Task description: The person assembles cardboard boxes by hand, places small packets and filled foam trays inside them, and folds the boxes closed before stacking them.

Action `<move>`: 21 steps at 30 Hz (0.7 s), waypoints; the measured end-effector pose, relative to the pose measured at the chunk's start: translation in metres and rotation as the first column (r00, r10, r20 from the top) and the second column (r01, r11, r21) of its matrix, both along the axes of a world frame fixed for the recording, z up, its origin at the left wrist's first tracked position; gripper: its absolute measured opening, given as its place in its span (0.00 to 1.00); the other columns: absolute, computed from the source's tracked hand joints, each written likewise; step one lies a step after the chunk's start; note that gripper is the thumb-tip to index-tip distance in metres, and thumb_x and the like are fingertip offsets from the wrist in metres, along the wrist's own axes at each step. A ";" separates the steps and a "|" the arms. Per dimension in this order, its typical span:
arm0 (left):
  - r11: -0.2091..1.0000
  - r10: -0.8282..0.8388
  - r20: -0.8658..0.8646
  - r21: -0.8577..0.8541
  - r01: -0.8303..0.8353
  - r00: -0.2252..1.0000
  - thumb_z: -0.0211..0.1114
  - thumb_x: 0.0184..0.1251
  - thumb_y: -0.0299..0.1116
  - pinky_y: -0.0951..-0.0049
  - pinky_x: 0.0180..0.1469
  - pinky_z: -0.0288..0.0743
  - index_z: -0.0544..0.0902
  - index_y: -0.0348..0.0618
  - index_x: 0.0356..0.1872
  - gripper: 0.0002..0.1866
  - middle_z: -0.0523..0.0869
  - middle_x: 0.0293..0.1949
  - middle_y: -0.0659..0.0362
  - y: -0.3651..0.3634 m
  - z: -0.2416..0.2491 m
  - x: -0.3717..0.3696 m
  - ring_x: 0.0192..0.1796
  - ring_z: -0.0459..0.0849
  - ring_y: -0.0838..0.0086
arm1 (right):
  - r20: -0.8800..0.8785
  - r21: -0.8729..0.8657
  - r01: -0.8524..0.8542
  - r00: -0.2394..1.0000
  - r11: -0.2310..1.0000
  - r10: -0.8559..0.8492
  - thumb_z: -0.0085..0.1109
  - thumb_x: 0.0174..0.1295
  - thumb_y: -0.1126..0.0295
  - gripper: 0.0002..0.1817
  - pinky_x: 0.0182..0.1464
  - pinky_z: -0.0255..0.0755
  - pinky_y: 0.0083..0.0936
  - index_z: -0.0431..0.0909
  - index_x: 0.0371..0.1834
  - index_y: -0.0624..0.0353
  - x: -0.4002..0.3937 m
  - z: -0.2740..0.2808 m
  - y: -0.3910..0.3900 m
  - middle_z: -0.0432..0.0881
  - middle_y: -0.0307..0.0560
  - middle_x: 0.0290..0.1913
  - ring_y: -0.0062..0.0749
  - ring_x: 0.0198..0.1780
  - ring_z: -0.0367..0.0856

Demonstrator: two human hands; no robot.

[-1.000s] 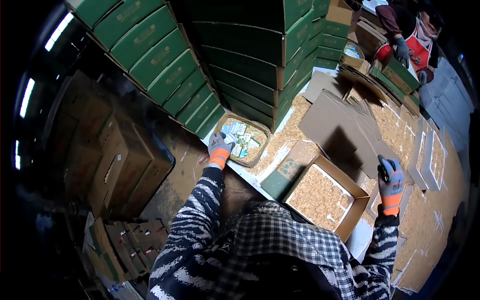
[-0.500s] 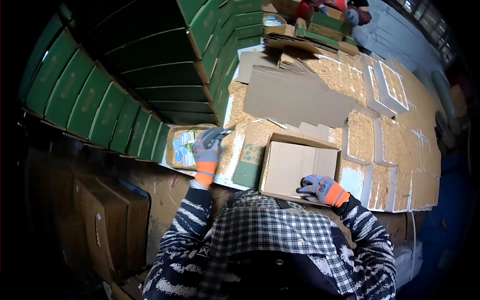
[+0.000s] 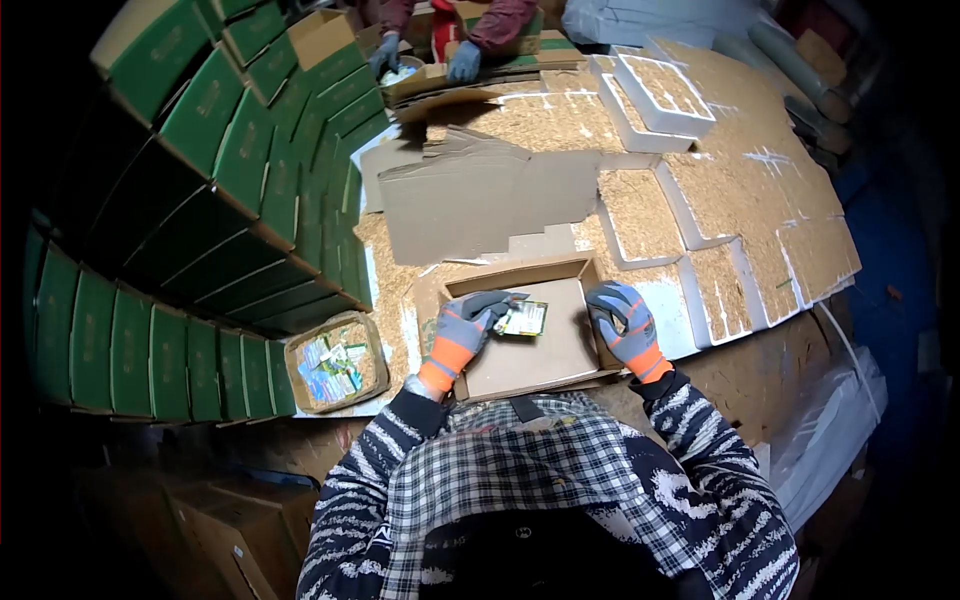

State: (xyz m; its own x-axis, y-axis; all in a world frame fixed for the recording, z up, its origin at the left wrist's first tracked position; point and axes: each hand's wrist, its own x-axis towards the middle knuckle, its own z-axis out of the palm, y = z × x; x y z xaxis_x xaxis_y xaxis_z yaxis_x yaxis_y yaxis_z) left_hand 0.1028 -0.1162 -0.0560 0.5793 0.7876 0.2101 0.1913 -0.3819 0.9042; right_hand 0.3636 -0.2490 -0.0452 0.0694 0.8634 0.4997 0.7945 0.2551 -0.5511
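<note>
An open cardboard box point(image 3: 530, 375) stands in front of me, its bare inner floor showing. My left hand point(image 3: 468, 328) is closed on the edge of a small printed packet point(image 3: 522, 318), holding it over the left part of the box. On the box's right wall rests my right hand point(image 3: 624, 328), its fingers curled over the rim and its palm side hidden. Both hands wear grey gloves with orange cuffs. Left of the box, a shallow tan basket point(image 3: 378, 378) holds several similar blue, green and white packets point(image 3: 330, 368).
Green boxes point(image 3: 215, 130) are stacked along the left. Flat cardboard sheets point(image 3: 480, 200) lie beyond my box. White trays filled with brown crumbly material point(image 3: 640, 215) cover the right side. At the far side, a co-worker's gloved hands point(image 3: 464, 62) work near another container of packets.
My left hand has moved from beside the basket to over the box, where the packet now shows. My right hand has gone from the box's near right corner to its right wall. The view has shifted.
</note>
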 end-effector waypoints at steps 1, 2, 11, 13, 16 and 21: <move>0.995 0.029 0.002 -0.093 -0.028 1.000 0.62 0.67 0.30 0.75 0.47 0.78 0.87 0.37 0.44 0.11 0.90 0.41 0.54 -0.002 0.003 0.004 0.42 0.87 0.72 | 0.019 -0.010 0.033 0.999 0.999 -0.033 0.65 0.52 0.74 0.21 0.63 0.69 0.41 0.81 0.52 0.51 -0.004 0.003 -0.002 0.79 0.48 0.55 0.49 0.59 0.74; 0.981 0.057 -0.004 -0.188 -0.057 0.998 0.61 0.67 0.28 0.72 0.49 0.78 0.88 0.38 0.44 0.10 0.89 0.43 0.52 -0.004 0.004 0.006 0.43 0.87 0.68 | 0.029 -0.098 0.087 0.996 0.991 -0.084 0.65 0.53 0.71 0.23 0.67 0.63 0.43 0.80 0.55 0.50 -0.009 0.001 -0.005 0.76 0.48 0.60 0.50 0.64 0.70; 0.950 -0.043 -0.115 -0.313 0.005 0.992 0.67 0.64 0.27 0.76 0.47 0.77 0.87 0.32 0.45 0.12 0.90 0.40 0.56 -0.013 0.008 0.037 0.41 0.84 0.78 | 0.116 -0.182 0.142 0.986 0.973 -0.122 0.67 0.53 0.53 0.37 0.75 0.49 0.50 0.69 0.69 0.49 -0.033 0.001 0.003 0.83 0.47 0.50 0.53 0.63 0.73; 0.967 0.031 0.007 -0.254 -0.028 0.999 0.63 0.67 0.25 0.79 0.41 0.75 0.87 0.34 0.46 0.10 0.88 0.37 0.61 -0.002 -0.001 0.026 0.36 0.81 0.79 | 0.117 -0.276 0.084 0.992 0.958 -0.054 0.60 0.58 0.56 0.32 0.74 0.53 0.47 0.70 0.68 0.47 -0.029 -0.012 0.005 0.83 0.49 0.50 0.56 0.65 0.70; 0.956 0.161 0.022 -0.253 -0.150 0.987 0.60 0.70 0.28 0.72 0.54 0.78 0.79 0.30 0.58 0.18 0.83 0.56 0.49 0.050 0.005 -0.032 0.52 0.83 0.66 | -0.036 -0.396 0.012 0.999 0.918 -0.029 0.62 0.56 0.59 0.30 0.74 0.51 0.47 0.74 0.65 0.47 -0.021 -0.021 0.006 0.85 0.46 0.45 0.52 0.64 0.70; 0.989 0.122 0.058 -0.092 -0.116 0.991 0.59 0.71 0.29 0.71 0.55 0.77 0.77 0.31 0.59 0.19 0.81 0.57 0.49 0.044 0.035 0.042 0.54 0.81 0.66 | 0.293 -0.481 -0.084 0.923 0.873 0.250 0.61 0.56 0.52 0.24 0.76 0.41 0.58 0.80 0.58 0.38 -0.018 -0.027 0.011 0.80 0.47 0.57 0.49 0.68 0.66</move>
State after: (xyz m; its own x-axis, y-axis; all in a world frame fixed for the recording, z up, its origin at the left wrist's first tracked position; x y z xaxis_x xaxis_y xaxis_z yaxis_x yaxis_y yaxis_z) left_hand 0.1447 -0.0727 -0.0209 0.4682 0.8671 0.1699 0.1718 -0.2779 0.9451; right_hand 0.3458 -0.2380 -0.0722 -0.1957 0.9805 0.0178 0.9190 0.1897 -0.3457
